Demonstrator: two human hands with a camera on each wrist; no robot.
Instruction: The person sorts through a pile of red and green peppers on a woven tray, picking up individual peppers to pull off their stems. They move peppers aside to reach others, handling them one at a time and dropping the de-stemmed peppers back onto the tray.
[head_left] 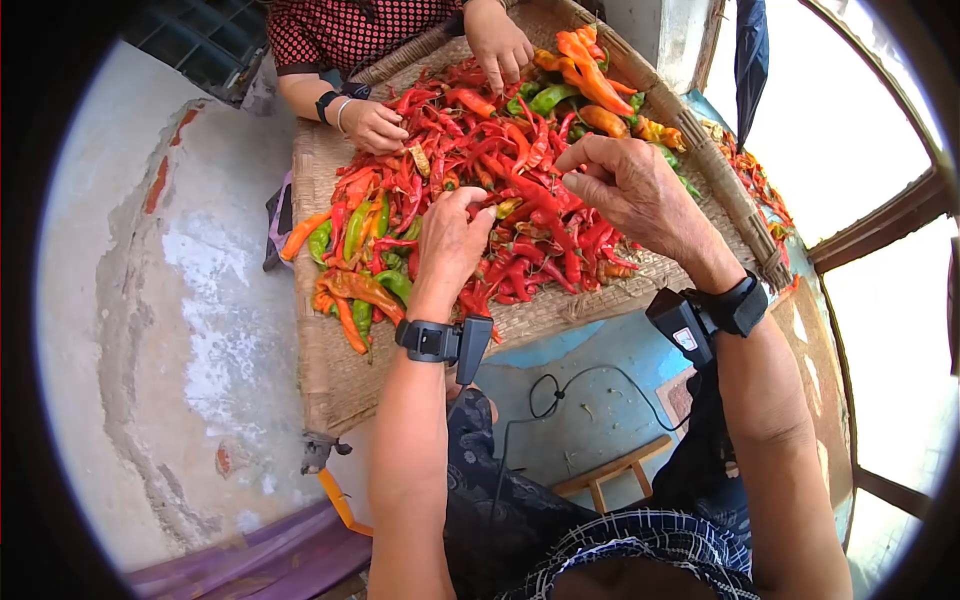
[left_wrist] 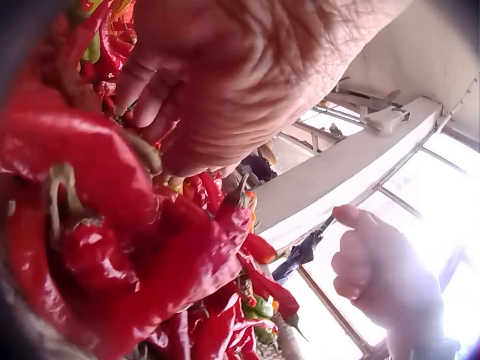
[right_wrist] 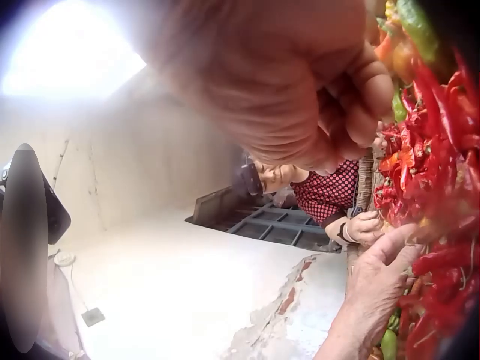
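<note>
A heap of red chili peppers (head_left: 520, 235) covers the middle of a woven tray (head_left: 335, 355). My left hand (head_left: 452, 245) is low at the near side of the heap, its fingers loosely bent among the chilies. In the left wrist view, glossy red chilies (left_wrist: 112, 172) crowd right beside the palm, and no pepper shows in its grasp. My right hand (head_left: 645, 200) is raised over the heap's right side, fingers loosely curled, with a gap between thumb and forefinger. Its palm side, seen in the right wrist view, shows nothing held.
Across the tray another person's two hands (head_left: 372, 125) touch the chilies. Green and orange peppers (head_left: 365, 270) lie at the tray's left, and large orange ones (head_left: 590, 75) at its far right. A wooden stool (head_left: 615, 470) and black cable (head_left: 545, 395) are below; a folded umbrella (head_left: 750, 70) hangs at right.
</note>
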